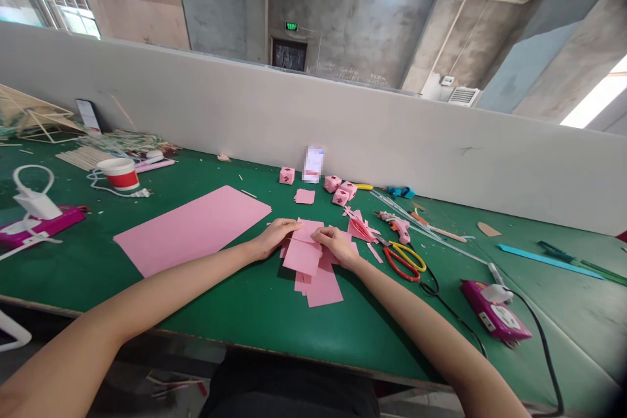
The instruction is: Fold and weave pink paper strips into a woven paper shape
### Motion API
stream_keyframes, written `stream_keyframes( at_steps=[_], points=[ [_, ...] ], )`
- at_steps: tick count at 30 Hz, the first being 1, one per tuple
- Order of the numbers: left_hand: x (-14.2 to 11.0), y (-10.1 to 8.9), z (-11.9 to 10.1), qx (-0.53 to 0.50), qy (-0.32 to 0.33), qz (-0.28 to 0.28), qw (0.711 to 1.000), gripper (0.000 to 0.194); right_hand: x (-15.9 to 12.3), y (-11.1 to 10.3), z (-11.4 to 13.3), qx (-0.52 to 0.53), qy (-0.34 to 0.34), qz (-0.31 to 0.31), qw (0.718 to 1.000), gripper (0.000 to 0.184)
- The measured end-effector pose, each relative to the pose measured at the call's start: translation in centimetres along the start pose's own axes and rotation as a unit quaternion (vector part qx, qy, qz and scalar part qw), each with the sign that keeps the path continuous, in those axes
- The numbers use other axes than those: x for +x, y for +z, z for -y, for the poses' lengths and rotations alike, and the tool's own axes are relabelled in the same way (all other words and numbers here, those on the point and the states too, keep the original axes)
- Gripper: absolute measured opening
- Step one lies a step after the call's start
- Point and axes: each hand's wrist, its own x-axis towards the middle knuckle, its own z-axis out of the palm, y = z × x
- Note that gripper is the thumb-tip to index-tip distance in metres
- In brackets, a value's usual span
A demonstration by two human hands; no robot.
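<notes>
Two bare hands grip a sheet of pink paper above a green counter — the left hand pinching its left edge between thumb and fingers, the right hand closed on its right side. The held pink paper, creased across its upper part, is over a loose pile of pink pieces near the counter's front edge. To the left lies a large pink sheet, and beyond the hands sits a small stack of pink squares. One folded pink cube stands to the left of an upright phone, its screen blurred, while a cluster of similar cubes sits to the right of it. Scissors with red and yellow handles rest to the right of the paper pile, near narrow pink strips and a pink glue gun. Farther right is a magenta power strip with a plug in it; another magenta power strip is at far left, near a red-and-white cup. Thin wooden sticks and a second phone occupy the far left corner — all before a pale partition.
</notes>
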Motion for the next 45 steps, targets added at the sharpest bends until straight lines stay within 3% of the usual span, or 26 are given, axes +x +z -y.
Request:
stream_keyframes(
  at_steps=[15, 26, 45],
  points=[
    [0.3, -0.1, 0.1, -0.024, -0.007, -0.022, 0.999, 0.031, 0.0, 0.0, -0.1, -0.011, 0.025, 0.015, 1.000, 0.040],
    [-0.4, 0.4, -1.1, -0.003, -0.030, 0.003, 1.000, 0.033, -0.4, 0.7, 1.4, -0.037, 0.027, 0.026, 0.999, 0.040],
    [-0.2, 0.3, -0.4, 0.021, -0.026, -0.048, 0.998, 0.033, -0.1, 0.5, 0.5, -0.028, 0.011, 0.050, 0.998, 0.034]
  ],
)
